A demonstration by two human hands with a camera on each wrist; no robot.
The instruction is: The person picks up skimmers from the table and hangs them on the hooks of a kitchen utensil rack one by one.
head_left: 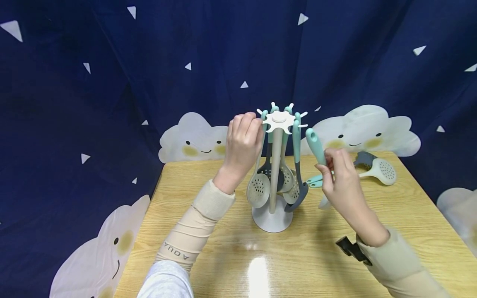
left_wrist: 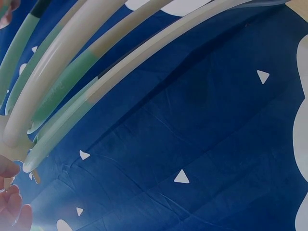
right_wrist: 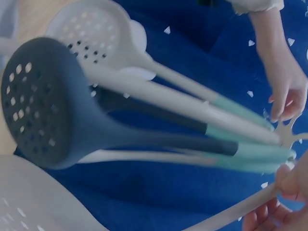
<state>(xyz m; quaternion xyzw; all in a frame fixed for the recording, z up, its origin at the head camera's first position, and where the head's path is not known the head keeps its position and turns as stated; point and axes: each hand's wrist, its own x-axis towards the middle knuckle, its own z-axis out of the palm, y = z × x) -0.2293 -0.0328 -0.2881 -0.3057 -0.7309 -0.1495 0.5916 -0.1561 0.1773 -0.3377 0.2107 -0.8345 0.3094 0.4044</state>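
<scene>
The white utensil stand [head_left: 275, 165] stands upright, its hooked top carrying several teal-handled utensils. My left hand [head_left: 244, 138] pinches one arm of that top, its fingers [left_wrist: 9, 207] showing at the hooks in the left wrist view. To the right of the stand, my right hand [head_left: 340, 178] grips a slotted spoon by its neck, just below the teal handle [head_left: 315, 145]. The handle points up with its hanging hole toward the stand. In the right wrist view the spoon's pale slotted head [right_wrist: 38, 197] fills the lower left corner, while my hand covers part of its neck.
On the table [head_left: 208, 256] behind my right hand lie a pale skimmer [head_left: 384, 171] and a dark utensil [head_left: 364, 159], teal handles toward the stand. A dark slotted ladle [right_wrist: 48, 101] hangs on the stand's near side. A blue curtain [head_left: 208, 49] rises behind the table.
</scene>
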